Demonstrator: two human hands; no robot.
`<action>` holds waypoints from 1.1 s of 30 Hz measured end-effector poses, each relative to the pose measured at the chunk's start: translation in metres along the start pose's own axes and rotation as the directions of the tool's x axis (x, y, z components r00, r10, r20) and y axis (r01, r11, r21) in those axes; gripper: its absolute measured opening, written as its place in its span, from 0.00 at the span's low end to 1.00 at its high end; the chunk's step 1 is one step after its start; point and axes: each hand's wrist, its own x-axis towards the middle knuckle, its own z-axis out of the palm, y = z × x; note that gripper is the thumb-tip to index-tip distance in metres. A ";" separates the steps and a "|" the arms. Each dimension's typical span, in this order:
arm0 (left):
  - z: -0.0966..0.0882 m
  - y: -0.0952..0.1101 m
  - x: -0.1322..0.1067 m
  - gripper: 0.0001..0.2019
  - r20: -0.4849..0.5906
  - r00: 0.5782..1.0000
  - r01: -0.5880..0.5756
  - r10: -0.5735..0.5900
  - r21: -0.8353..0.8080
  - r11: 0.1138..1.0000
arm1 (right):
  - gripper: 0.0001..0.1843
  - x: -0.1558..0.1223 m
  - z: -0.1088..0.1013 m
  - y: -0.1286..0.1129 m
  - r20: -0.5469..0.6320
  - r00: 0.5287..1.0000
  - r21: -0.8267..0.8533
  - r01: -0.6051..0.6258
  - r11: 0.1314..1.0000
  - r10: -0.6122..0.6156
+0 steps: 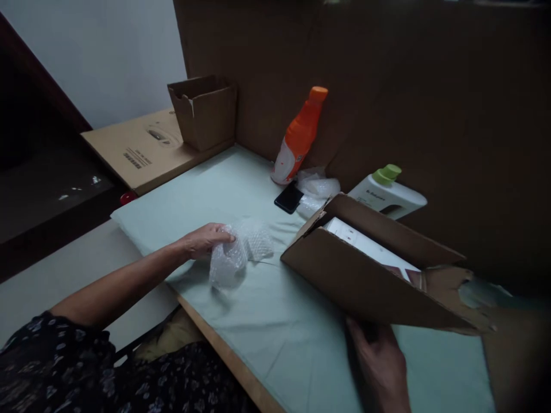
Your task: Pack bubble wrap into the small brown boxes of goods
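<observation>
My left hand [209,240] pinches a crumpled piece of clear bubble wrap [230,267] above the light green cloth. The wrap hangs loosely from the thumb and fingers. My right hand [383,358] is at the lower near side of an open cardboard box [370,281]. Its fingers are mostly hidden in shadow under the box edge, so I cannot make out their grip. Inside the box lies a white carton [365,244] with a dark red part at its right end.
Behind stand an orange bottle [301,135] and a white bottle with a green cap [387,192]. A black phone [288,198] lies beside more bubble wrap [318,186]. At the back left, an open box [210,117] sits by a flat carton [129,146]. A brown panel [408,86] rises behind.
</observation>
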 end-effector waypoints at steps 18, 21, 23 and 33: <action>0.041 -0.036 -0.053 0.10 0.713 0.698 -0.035 0.068 -0.060 0.998 | 0.22 -0.101 0.031 -0.076 0.272 0.904 0.515 0.153 0.843 -0.330; 0.029 -0.025 -0.035 0.11 0.654 0.755 -0.063 -0.058 0.161 0.985 | 0.23 -0.097 0.013 -0.049 0.092 0.993 0.504 0.022 0.863 -0.080; 0.026 -0.016 -0.018 0.08 0.617 0.785 -0.185 -0.059 0.324 0.928 | 0.26 -0.094 0.003 -0.035 0.012 1.000 0.478 -0.031 0.878 0.029; 0.055 -0.007 0.027 0.34 0.358 0.859 -0.491 0.365 0.777 0.393 | 0.51 -0.051 -0.012 0.005 -0.205 0.970 0.012 0.138 0.990 -0.133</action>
